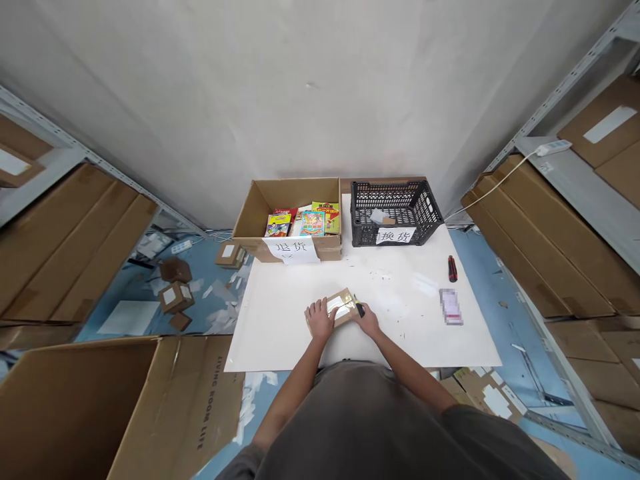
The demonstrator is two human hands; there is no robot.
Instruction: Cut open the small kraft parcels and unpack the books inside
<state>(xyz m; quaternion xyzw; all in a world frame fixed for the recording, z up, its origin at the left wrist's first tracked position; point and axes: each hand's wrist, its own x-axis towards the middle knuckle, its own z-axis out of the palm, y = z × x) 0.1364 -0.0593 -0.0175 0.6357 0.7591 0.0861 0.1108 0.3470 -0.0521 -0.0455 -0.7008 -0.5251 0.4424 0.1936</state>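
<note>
A small cardboard box (345,301) with a white label and clear tape lies tilted on the white table, near its front edge. My left hand (320,319) grips the box's left end, fingers over the top. In my right hand (368,321) is a box cutter (359,307), dark with a bit of yellow, held at the right end of the box. The blade is too small to make out.
Behind stand an open carton (330,248) of colourful booklets and a black plastic crate (360,233) with scraps inside. A red-and-black tool (453,269) and a blurred pinkish item (451,307) lie at right. A big open carton (195,400) is at lower left; shelves flank both sides.
</note>
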